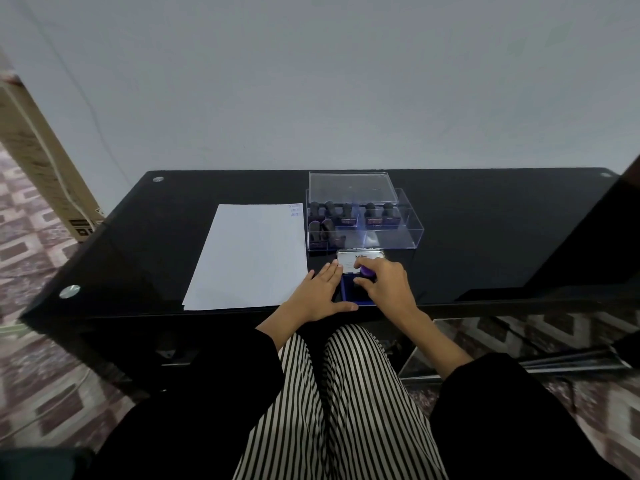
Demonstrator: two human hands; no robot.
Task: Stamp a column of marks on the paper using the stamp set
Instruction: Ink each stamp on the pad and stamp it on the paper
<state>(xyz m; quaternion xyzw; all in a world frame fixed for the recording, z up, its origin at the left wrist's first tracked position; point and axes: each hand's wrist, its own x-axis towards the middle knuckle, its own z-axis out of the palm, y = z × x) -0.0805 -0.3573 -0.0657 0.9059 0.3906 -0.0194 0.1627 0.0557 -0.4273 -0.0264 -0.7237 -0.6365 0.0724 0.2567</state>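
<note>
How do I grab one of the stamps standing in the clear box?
Pinch the round handle from straight above. The stamps stand upright in the open box with their handles pointing up, and the clear walls block the way in from the sides.

I count one sheet of paper bearing three blue marks, one clear box with seven stamps standing inside, one purple stamp in my right hand, one ink pad and one clear lid.
</note>
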